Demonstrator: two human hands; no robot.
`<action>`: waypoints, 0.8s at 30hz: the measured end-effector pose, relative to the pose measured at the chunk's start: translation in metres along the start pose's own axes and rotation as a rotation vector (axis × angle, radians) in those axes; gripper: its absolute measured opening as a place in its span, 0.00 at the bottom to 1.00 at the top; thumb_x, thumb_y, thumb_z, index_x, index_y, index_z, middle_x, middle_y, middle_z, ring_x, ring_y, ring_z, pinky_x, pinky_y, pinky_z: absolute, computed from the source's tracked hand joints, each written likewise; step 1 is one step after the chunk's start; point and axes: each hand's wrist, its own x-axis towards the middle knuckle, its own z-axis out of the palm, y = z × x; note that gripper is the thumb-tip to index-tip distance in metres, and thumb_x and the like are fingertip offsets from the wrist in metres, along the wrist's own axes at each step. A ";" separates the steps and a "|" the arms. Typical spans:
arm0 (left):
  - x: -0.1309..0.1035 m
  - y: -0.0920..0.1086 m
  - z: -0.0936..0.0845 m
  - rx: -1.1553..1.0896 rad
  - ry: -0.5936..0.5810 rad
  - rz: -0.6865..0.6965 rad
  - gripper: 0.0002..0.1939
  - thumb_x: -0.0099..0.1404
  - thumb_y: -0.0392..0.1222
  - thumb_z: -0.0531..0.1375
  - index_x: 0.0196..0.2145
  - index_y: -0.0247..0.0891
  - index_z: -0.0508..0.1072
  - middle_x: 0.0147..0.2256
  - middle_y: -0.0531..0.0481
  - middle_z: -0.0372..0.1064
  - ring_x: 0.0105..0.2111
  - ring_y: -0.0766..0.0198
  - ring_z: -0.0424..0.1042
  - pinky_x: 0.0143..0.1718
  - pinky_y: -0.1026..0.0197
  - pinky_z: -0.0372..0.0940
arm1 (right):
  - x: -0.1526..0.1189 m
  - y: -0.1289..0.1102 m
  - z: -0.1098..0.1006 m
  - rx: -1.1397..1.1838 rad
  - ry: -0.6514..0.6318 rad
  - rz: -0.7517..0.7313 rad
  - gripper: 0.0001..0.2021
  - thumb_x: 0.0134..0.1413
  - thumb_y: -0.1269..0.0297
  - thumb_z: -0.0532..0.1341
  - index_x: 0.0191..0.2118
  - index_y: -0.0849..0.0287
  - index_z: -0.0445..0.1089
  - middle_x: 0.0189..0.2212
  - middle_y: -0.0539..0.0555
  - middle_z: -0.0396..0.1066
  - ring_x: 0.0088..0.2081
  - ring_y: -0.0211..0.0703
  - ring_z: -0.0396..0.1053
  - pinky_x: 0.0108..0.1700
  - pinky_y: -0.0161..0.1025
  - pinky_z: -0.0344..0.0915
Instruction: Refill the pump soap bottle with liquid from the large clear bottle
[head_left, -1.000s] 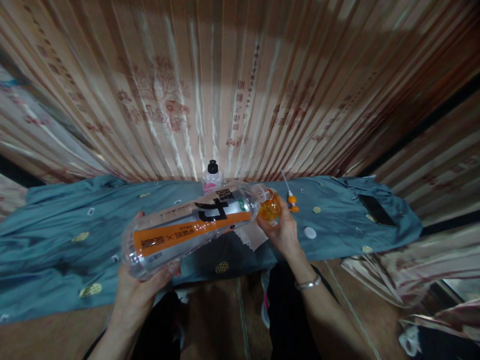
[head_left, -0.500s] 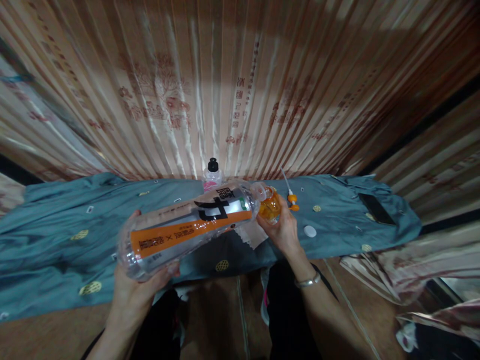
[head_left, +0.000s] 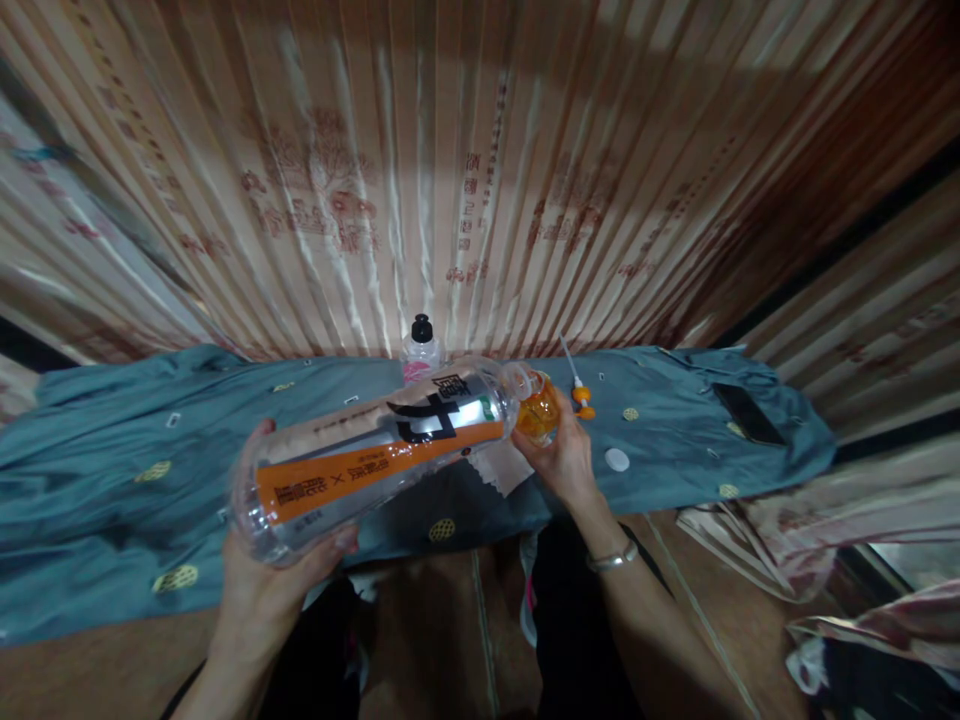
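Bottle (head_left: 375, 450) cradled by left hand (head_left: 279, 578) so its neck (head_left: 517, 383) faces amber container (head_left: 538, 412) gripped by right hand (head_left: 564, 458); contact unclear.

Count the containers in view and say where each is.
3: the large clear bottle, tilted in the left hand; the amber container in the right hand; and the black-capped bottle, behind the large one.
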 end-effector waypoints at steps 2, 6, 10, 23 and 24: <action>0.001 -0.001 -0.001 -0.001 0.011 -0.001 0.72 0.40 0.49 0.85 0.79 0.51 0.58 0.37 0.56 0.81 0.22 0.63 0.77 0.26 0.62 0.78 | 0.001 -0.001 -0.001 0.009 -0.005 0.012 0.40 0.56 0.54 0.76 0.70 0.61 0.66 0.61 0.68 0.81 0.59 0.64 0.83 0.61 0.59 0.81; 0.004 -0.007 -0.006 0.006 -0.004 0.014 0.71 0.40 0.48 0.84 0.78 0.50 0.59 0.34 0.56 0.81 0.21 0.61 0.78 0.24 0.60 0.79 | 0.002 -0.005 -0.002 0.021 -0.012 0.038 0.40 0.55 0.53 0.76 0.69 0.61 0.67 0.60 0.68 0.82 0.58 0.63 0.84 0.60 0.58 0.82; 0.009 -0.013 -0.011 -0.009 -0.031 0.035 0.71 0.40 0.46 0.84 0.78 0.52 0.59 0.36 0.55 0.81 0.20 0.60 0.78 0.23 0.58 0.79 | 0.002 -0.005 -0.003 0.023 -0.009 0.040 0.39 0.55 0.54 0.76 0.69 0.60 0.67 0.60 0.68 0.82 0.58 0.63 0.83 0.60 0.58 0.82; -0.001 0.003 0.004 0.012 0.040 -0.002 0.72 0.38 0.50 0.84 0.78 0.51 0.60 0.36 0.57 0.79 0.21 0.65 0.77 0.25 0.63 0.78 | 0.002 -0.005 -0.003 0.023 -0.031 0.004 0.38 0.57 0.54 0.75 0.70 0.60 0.66 0.61 0.68 0.81 0.60 0.63 0.82 0.62 0.59 0.81; -0.002 0.004 0.006 0.013 0.045 -0.005 0.72 0.37 0.49 0.85 0.77 0.52 0.61 0.37 0.58 0.79 0.21 0.66 0.76 0.26 0.64 0.78 | 0.002 -0.006 -0.003 0.022 -0.032 0.007 0.38 0.57 0.55 0.75 0.70 0.59 0.66 0.61 0.68 0.81 0.60 0.63 0.82 0.62 0.59 0.81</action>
